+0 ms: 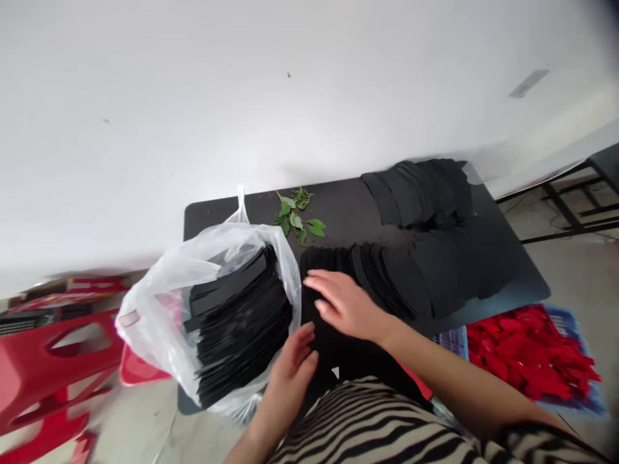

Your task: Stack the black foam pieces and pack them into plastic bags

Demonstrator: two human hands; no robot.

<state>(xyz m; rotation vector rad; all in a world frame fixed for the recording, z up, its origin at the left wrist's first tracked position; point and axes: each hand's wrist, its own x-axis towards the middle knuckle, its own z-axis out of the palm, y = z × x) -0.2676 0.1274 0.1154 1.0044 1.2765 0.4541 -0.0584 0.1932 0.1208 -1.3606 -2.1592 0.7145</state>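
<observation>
My right hand (344, 304) lies with its fingers spread on a fanned row of black sheets (401, 283), which looks like thin foam or card, on a black table (338, 209). My left hand (290, 367) is held up beside a stack of black strips (236, 322), its fingertips by the mouth of a white plastic bag (159, 322) holding that stack. Neither hand shows anything gripped. A second group of overlapping black sheets (416, 193) lies at the table's far end. A sprig of green leaves (294, 216) sits just beyond the bag.
A red plastic stool (48, 361) stands at the left on the floor. To the right, a blue mat (570, 328) carries a heap of red pieces (527, 354). A white wall (242, 96) runs behind the table, and a dark metal frame (565, 200) stands at the right.
</observation>
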